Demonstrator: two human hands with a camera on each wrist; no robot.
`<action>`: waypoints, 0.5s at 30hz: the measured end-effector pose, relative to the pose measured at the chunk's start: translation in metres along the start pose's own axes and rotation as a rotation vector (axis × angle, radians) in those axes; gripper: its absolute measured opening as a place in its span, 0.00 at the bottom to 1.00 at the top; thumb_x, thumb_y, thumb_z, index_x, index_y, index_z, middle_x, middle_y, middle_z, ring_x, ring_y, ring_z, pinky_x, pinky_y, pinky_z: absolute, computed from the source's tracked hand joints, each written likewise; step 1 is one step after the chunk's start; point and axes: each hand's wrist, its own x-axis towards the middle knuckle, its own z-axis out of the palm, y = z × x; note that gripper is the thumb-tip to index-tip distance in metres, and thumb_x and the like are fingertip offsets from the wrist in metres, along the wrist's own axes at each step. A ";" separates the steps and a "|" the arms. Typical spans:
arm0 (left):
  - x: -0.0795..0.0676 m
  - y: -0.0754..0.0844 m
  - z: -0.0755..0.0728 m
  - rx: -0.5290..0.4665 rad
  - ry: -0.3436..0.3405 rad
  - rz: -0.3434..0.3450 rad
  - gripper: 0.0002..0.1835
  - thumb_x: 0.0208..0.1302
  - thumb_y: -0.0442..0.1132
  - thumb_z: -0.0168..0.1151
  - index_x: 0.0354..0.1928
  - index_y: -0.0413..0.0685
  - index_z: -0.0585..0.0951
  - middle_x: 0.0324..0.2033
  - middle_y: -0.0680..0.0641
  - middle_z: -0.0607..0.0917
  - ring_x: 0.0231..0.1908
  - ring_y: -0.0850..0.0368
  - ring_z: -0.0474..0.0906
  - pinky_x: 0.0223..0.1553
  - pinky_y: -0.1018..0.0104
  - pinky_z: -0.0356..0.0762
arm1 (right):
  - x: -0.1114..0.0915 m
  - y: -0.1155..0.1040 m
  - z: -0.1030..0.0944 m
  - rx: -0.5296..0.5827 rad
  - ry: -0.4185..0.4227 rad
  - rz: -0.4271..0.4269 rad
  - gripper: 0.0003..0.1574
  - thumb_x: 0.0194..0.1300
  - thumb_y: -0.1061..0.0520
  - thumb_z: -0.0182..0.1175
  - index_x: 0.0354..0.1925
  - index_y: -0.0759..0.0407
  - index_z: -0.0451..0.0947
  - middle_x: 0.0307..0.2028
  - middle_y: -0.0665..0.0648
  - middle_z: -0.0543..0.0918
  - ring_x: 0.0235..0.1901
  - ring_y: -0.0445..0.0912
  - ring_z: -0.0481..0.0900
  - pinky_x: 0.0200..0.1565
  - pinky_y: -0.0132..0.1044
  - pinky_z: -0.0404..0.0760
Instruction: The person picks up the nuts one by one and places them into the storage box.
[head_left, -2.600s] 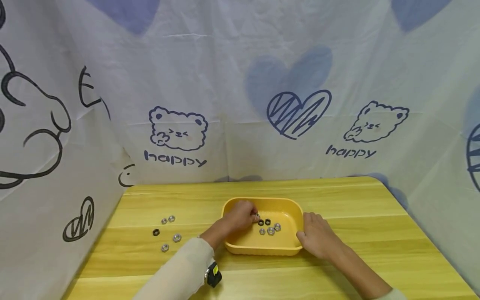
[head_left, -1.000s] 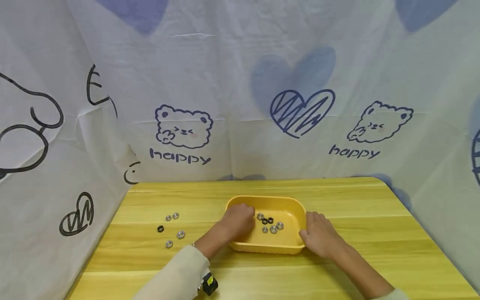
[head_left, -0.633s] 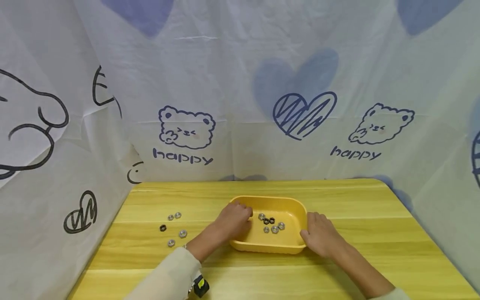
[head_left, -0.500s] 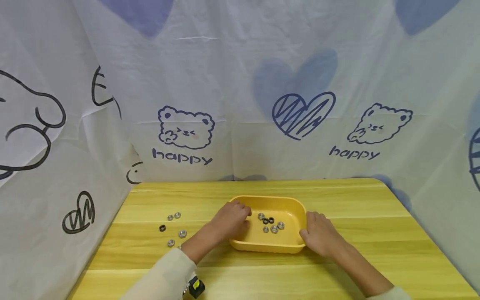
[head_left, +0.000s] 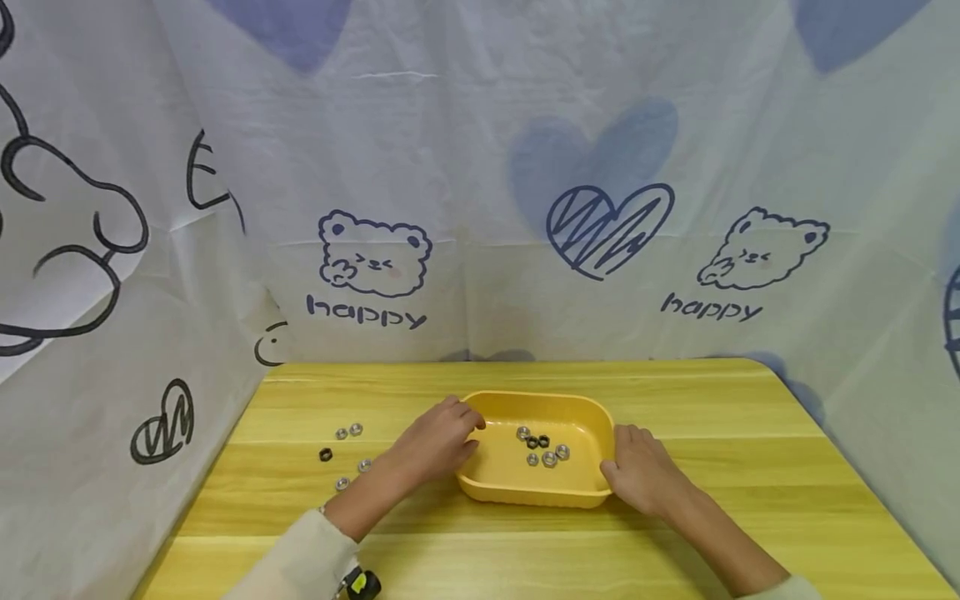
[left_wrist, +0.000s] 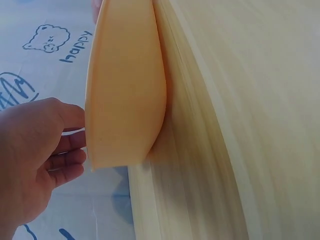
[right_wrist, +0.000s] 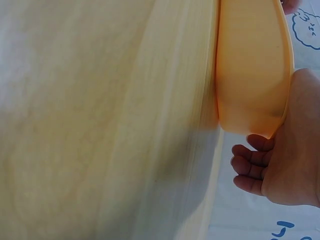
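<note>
A yellow plastic tray (head_left: 536, 498) stands on the wooden table, with several silver and black hex nuts (head_left: 550, 459) grouped on its floor. My left hand (head_left: 435, 440) is over the tray's left rim, fingers loosely bent and apart from the thumb; no nut shows in it. In the left wrist view, that left hand (left_wrist: 30, 160) is beside the tray wall (left_wrist: 125, 90). My right hand (head_left: 643, 468) grips the right end of the tray, its thumb over the rim. The right wrist view shows the fingers (right_wrist: 250, 165) curled beside the tray's outer wall (right_wrist: 252, 70).
Left of the tray lie several loose nuts, among them a black nut (head_left: 326, 454) and a silver nut (head_left: 356, 429). A white printed cloth (head_left: 480, 292) hangs behind the table (head_left: 712, 400) and along its sides.
My left hand has drawn back leftward from inside the tray to its left rim. One silver nut from its fingertips now lies with the others in the tray. The right hand keeps its grip.
</note>
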 end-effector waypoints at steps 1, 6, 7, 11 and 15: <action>-0.002 -0.001 -0.001 0.003 0.011 -0.003 0.10 0.63 0.39 0.73 0.45 0.47 0.87 0.43 0.49 0.89 0.45 0.52 0.80 0.51 0.61 0.82 | 0.000 0.000 0.000 -0.002 0.001 -0.002 0.28 0.73 0.53 0.49 0.60 0.76 0.67 0.47 0.65 0.75 0.46 0.56 0.71 0.48 0.50 0.70; -0.010 -0.006 -0.002 0.014 0.051 -0.021 0.10 0.62 0.39 0.74 0.45 0.48 0.87 0.42 0.49 0.88 0.44 0.53 0.80 0.49 0.62 0.83 | 0.001 0.000 0.001 -0.009 -0.001 -0.002 0.29 0.73 0.53 0.49 0.61 0.76 0.66 0.48 0.65 0.75 0.46 0.56 0.71 0.48 0.51 0.70; -0.011 -0.007 -0.002 0.012 0.058 -0.025 0.10 0.62 0.39 0.74 0.45 0.48 0.87 0.41 0.49 0.88 0.44 0.53 0.80 0.49 0.62 0.83 | 0.001 0.000 0.001 -0.009 -0.001 -0.002 0.28 0.73 0.54 0.49 0.60 0.76 0.66 0.48 0.65 0.75 0.46 0.56 0.71 0.48 0.50 0.70; -0.015 -0.010 -0.003 0.009 0.072 -0.046 0.09 0.64 0.39 0.72 0.45 0.48 0.88 0.42 0.49 0.88 0.44 0.54 0.80 0.49 0.62 0.83 | 0.001 -0.001 0.000 -0.006 0.008 -0.006 0.26 0.73 0.54 0.49 0.58 0.75 0.67 0.46 0.64 0.75 0.44 0.55 0.70 0.47 0.49 0.69; -0.018 -0.014 -0.005 0.000 0.077 -0.056 0.09 0.65 0.39 0.71 0.46 0.47 0.87 0.43 0.49 0.88 0.46 0.54 0.81 0.50 0.62 0.84 | 0.001 -0.001 -0.002 -0.009 0.012 -0.010 0.24 0.72 0.55 0.50 0.55 0.74 0.68 0.43 0.62 0.74 0.42 0.54 0.69 0.46 0.47 0.68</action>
